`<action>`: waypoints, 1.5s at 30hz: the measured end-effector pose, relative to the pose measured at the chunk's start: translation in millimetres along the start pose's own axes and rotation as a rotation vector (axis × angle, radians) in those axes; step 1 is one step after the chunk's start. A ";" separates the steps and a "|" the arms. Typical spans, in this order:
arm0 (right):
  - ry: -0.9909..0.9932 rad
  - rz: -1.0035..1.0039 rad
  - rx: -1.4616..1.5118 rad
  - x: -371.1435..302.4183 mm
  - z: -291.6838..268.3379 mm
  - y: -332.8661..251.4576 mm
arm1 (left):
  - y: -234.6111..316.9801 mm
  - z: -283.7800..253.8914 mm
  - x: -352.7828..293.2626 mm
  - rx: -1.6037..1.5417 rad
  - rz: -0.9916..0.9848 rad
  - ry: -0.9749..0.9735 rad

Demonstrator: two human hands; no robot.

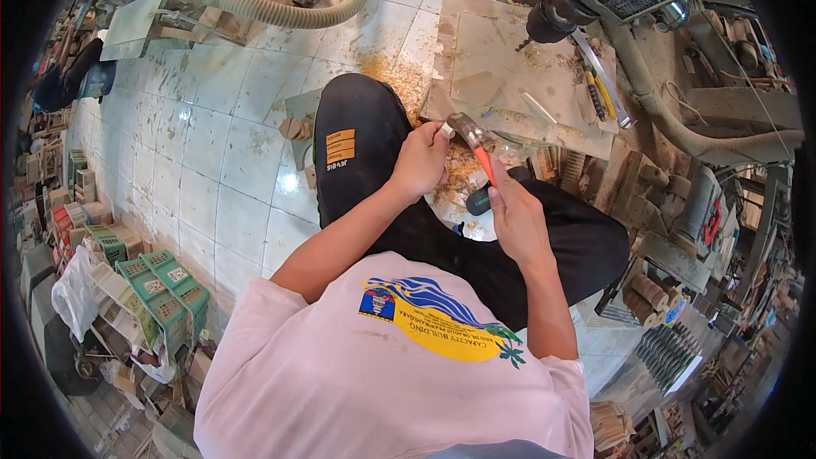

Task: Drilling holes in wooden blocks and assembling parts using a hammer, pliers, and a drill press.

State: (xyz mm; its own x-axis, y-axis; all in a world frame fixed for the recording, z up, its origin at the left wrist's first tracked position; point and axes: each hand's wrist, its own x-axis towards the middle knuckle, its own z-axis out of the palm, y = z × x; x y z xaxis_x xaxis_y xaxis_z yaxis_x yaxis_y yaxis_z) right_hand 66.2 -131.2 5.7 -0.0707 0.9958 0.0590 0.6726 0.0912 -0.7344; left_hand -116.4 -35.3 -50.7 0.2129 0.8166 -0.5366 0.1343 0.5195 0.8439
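Note:
My left hand (422, 160) is closed, with a small white-tipped piece (447, 130) showing at its fingertips. Most of that piece is hidden, so I cannot tell its kind. My right hand (519, 217) grips the orange handle of a hammer (484, 159). The worn metal hammer head is right beside the white tip, over the near edge of a dusty board (493, 59). From this view I cannot tell whether head and tip touch. My legs in black trousers are spread on either side of the hands.
A drill chuck with a bit (548, 21) hangs over the board. Yellow-handled tools (599, 92) and a metal strip lie at the board's right. Sawdust (387, 76) covers tiles beside it. Green crates (166, 293) stand at left, a ribbed hose (263, 8) at the back.

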 end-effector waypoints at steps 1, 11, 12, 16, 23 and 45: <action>-0.069 0.086 -0.024 1.5 -2.8 -2.0 | 1.3 0.6 -0.6 0.008 -0.004 0.003; -0.162 0.233 -0.015 11.9 -4.2 -4.5 | 0.8 -1.2 -1.7 0.022 -0.001 0.021; -0.160 0.229 -0.016 10.7 -3.0 -1.5 | 1.3 -0.2 -1.5 0.034 -0.009 0.026; -0.019 0.052 0.009 2.1 5.1 5.9 | 0.8 -1.2 -0.6 0.000 -0.007 0.004; -0.090 0.227 0.110 9.6 -7.6 -10.1 | -4.0 -4.6 0.7 0.022 0.007 -0.002; 0.721 0.568 0.563 -30.5 -65.4 28.7 | -8.1 -23.9 -16.5 0.244 0.515 0.116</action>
State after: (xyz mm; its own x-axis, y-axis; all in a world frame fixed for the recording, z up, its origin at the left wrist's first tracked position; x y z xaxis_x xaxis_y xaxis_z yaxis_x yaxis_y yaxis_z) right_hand 135.9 -158.2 27.1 0.7202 0.6796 -0.1396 0.0208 -0.2222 -0.9748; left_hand -144.1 -47.0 -48.7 0.2041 0.9781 -0.0418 0.2641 -0.0139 0.9644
